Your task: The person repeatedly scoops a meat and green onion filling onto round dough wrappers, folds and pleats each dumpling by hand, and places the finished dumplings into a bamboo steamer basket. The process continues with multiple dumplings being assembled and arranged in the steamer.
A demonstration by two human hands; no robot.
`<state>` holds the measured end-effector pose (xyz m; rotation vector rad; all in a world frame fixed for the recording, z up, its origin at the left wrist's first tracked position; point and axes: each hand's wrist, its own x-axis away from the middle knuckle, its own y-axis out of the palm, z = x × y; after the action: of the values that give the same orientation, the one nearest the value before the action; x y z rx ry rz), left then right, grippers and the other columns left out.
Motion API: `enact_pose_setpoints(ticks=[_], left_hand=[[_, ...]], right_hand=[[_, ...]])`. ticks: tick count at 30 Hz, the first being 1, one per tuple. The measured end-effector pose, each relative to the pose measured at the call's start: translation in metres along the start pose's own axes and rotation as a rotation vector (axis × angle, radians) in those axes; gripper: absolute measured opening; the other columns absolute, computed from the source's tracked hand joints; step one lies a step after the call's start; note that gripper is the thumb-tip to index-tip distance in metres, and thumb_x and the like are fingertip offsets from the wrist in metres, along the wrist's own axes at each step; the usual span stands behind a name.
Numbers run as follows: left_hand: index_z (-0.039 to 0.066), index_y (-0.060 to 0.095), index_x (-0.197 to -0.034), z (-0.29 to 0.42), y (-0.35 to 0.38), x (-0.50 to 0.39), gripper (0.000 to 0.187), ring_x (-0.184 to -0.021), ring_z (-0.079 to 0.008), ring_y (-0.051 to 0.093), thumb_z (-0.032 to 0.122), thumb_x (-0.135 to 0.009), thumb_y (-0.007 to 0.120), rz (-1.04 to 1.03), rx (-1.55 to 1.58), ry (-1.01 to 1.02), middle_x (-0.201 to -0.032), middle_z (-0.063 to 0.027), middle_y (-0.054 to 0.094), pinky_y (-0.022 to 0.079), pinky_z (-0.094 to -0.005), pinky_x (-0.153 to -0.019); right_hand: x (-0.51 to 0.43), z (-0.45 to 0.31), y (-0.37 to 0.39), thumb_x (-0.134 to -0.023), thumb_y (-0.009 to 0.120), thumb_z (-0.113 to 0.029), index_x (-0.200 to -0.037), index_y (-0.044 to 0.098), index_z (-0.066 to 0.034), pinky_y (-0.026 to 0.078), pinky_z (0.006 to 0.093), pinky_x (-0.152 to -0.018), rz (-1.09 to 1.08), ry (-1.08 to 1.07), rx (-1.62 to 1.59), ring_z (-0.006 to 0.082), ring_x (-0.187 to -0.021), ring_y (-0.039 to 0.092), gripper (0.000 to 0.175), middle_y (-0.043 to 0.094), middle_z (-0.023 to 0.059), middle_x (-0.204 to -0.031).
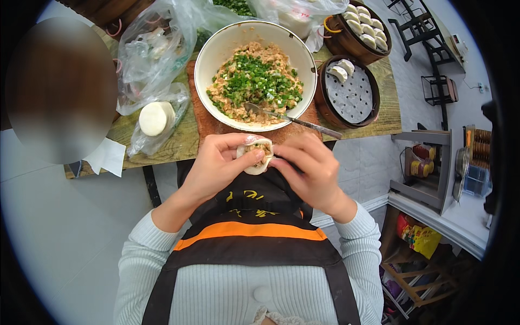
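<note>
My left hand (217, 162) holds a round dough wrapper (255, 170) with filling in it, the thumb resting on the filling. The thumb and fingers of my right hand (310, 166) pinch the wrapper's right edge. Just beyond my hands, a white enamel bowl (203, 95) holds minced filling (260, 48) topped with chopped green onions (256, 77). A metal spoon (300, 122) lies in it, its handle over the rim. Left of the bowl, a stack of round wrappers (153, 118) sits in a plastic bag. On the right, a steamer basket (325, 107) with a perforated liner holds two folded dumplings (339, 73).
A second steamer (341, 42) full of dumplings stands at the back right. Plastic bags (152, 69) lie at the back left. A reddish cloth (203, 130) is under the bowl on the wooden table (386, 101). A blurred shape covers the far left.
</note>
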<state>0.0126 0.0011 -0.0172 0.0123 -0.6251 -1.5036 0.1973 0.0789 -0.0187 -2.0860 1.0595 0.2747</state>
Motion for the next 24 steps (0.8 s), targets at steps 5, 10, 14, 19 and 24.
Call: enact_pose_setpoints(ticks=[5, 10, 14, 19, 24], left_hand=[[-0.008, 0.060, -0.117, 0.002, 0.005, -0.001, 0.027, -0.096, -0.0129, 0.065, 0.001, -0.092, 0.061, 0.056, -0.050, 0.040, -0.106, -0.0114, 0.067, 0.054, -0.0258, -0.084], [-0.009, 0.058, -0.121, 0.001, 0.002, 0.001, 0.031, -0.096, -0.0123, 0.064, 0.001, -0.092, 0.061, 0.051, 0.020, -0.002, -0.110, -0.0113, 0.066, 0.054, -0.0250, -0.084], [-0.009, 0.059, -0.121, -0.002, 0.007, -0.001, 0.030, -0.096, -0.0128, 0.064, 0.002, -0.093, 0.060, 0.057, -0.186, 0.136, -0.112, -0.0119, 0.066, 0.054, -0.0256, -0.085], [-0.009, 0.062, -0.116, 0.009, 0.002, -0.002, 0.026, -0.097, -0.0130, 0.064, 0.000, -0.092, 0.059, -0.057, -0.086, 0.052, -0.112, -0.0126, 0.066, 0.054, -0.0263, -0.085], [-0.009, 0.060, -0.120, 0.009, 0.001, -0.003, 0.029, -0.098, -0.0130, 0.063, -0.002, -0.092, 0.058, -0.074, -0.259, 0.083, -0.113, -0.0136, 0.066, 0.054, -0.0257, -0.086]], right_hand=[[0.005, 0.001, 0.005, -0.068, 0.076, 0.006, -0.092, 0.069, 0.0009, 0.043, 0.0325, -0.057, -0.015, -0.102, 0.040, 0.0239, -0.065, 0.057, 0.025, 0.063, 0.0105, -0.079], [0.000, -0.001, 0.002, -0.067, 0.075, 0.004, -0.094, 0.068, 0.0016, 0.043, 0.0328, -0.057, 0.102, -0.020, -0.012, 0.0236, -0.065, 0.056, 0.028, 0.061, 0.0090, -0.082], [0.003, 0.002, 0.004, -0.066, 0.077, 0.007, -0.096, 0.069, 0.0015, 0.045, 0.0314, -0.058, 0.028, -0.110, 0.035, 0.0232, -0.065, 0.058, 0.031, 0.063, 0.0099, -0.079], [0.001, 0.007, -0.001, -0.067, 0.076, 0.004, -0.092, 0.067, 0.0010, 0.044, 0.0322, -0.057, -0.015, -0.123, -0.060, 0.0229, -0.065, 0.058, 0.026, 0.061, 0.0086, -0.080], [-0.002, 0.005, 0.001, -0.070, 0.075, 0.002, -0.090, 0.066, 0.0006, 0.046, 0.0330, -0.059, -0.025, -0.138, -0.060, 0.0235, -0.066, 0.059, 0.023, 0.061, 0.0085, -0.080]])
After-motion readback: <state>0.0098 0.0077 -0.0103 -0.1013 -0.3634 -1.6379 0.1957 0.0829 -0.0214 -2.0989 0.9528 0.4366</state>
